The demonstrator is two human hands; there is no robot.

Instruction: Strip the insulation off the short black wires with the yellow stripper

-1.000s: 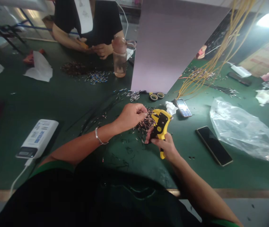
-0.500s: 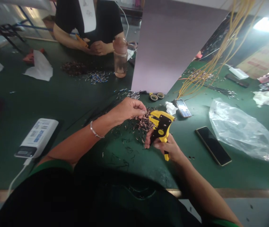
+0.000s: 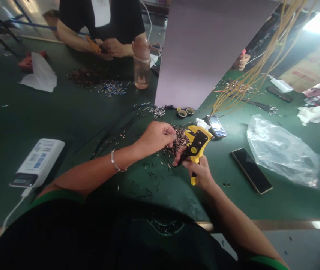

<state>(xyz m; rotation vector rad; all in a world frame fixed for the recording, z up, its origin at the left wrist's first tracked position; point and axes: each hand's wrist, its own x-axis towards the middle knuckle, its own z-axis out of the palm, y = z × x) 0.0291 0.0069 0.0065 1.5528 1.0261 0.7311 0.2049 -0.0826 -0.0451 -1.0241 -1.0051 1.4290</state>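
Observation:
My right hand (image 3: 202,173) grips a yellow and black wire stripper (image 3: 195,150), its jaws up and pointing toward the left. My left hand (image 3: 157,138) is closed with thumb and forefinger pinched, just left of the tool's jaws. Whatever it pinches is too small to make out. Between and behind the hands lies a heap of short copper-tipped wire pieces (image 3: 180,138), partly hidden by my fingers and the stripper. Thin black scraps (image 3: 145,191) lie on the green table (image 3: 92,120) nearer to me.
A white power bank (image 3: 38,161) is at left, a dark smartphone (image 3: 251,170) and clear plastic bag (image 3: 283,150) at right. Ahead are a keypad phone (image 3: 217,126), two tape rolls (image 3: 182,113), a grey panel (image 3: 193,56), hanging yellow wires (image 3: 241,88) and a bottle (image 3: 141,71). A co-worker (image 3: 114,22) sits opposite.
The stripper in my right hand has tilted further right and its jaws have risen slightly. My left hand, still pinched, has turned a little and sits slightly lower. The whole view has shifted slightly.

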